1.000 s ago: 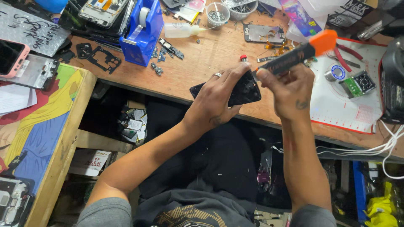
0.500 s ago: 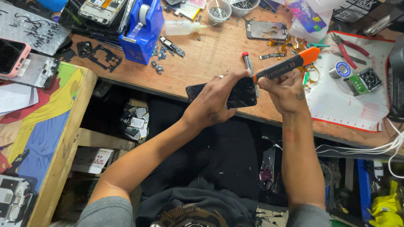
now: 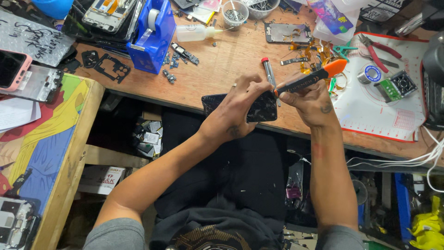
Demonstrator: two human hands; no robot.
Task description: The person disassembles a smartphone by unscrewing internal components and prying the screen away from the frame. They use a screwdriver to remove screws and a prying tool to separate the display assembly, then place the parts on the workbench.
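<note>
My left hand (image 3: pixel 240 109) grips a black phone (image 3: pixel 262 109) with a cracked face, held flat at the front edge of the wooden bench (image 3: pixel 231 55). My right hand (image 3: pixel 309 102) holds a black tool with an orange end (image 3: pixel 311 78), its tip pressed at the phone's upper right corner. A small screwdriver with a red cap (image 3: pixel 268 73) lies on the bench just behind the phone.
A blue tape dispenser (image 3: pixel 150 34), a squeeze bottle (image 3: pixel 196 32), small black parts (image 3: pixel 106 65), cups of screws (image 3: pixel 233 11), red pliers (image 3: pixel 377 48) and a white mat (image 3: pixel 393 111) crowd the bench. A pink phone (image 3: pixel 11 69) lies on the colourful side table (image 3: pixel 51 139).
Both hands and the phone have shifted slightly left and nearer the bench edge. The tool's orange end has dropped lower and its tip stays at the phone's corner.
</note>
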